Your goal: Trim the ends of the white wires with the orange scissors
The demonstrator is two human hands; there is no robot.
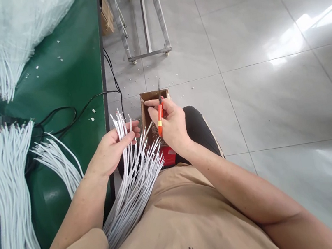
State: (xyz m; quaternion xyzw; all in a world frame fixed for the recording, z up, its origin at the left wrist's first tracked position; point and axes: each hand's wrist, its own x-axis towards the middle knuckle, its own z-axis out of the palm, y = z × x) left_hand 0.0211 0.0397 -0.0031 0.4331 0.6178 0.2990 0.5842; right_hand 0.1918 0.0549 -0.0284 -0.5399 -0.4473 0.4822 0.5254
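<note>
Down on the tiled floor [274,96], just past the person's knee, stands one open cardboard box [144,107] with a red lower face; small dark scraps lie inside it, too fine to identify. Over that box the right hand [171,126] is closed around one orange-handled cutting tool [160,119], its dark tip pointing up past the fingertips. Beside it the left hand [110,149] grips a thick bundle of white wires [133,175]; the bundle runs up from the person's lap, fans out between the two hands, and a few stripped ends stick up above the left fingers. Too many wires to count. On the green worktop [73,67] to the left lie more white wire bundles [9,181], at least three separate groups, plus one large heap in a clear bag [5,32] at the far corner, a black cable [67,114] and scattered white offcuts. Dark lettering on the tan shirt [182,230] reads upside down and is only partly in view, so it cannot be read whole. One metal frame on castors [144,19] stands farther off.
</note>
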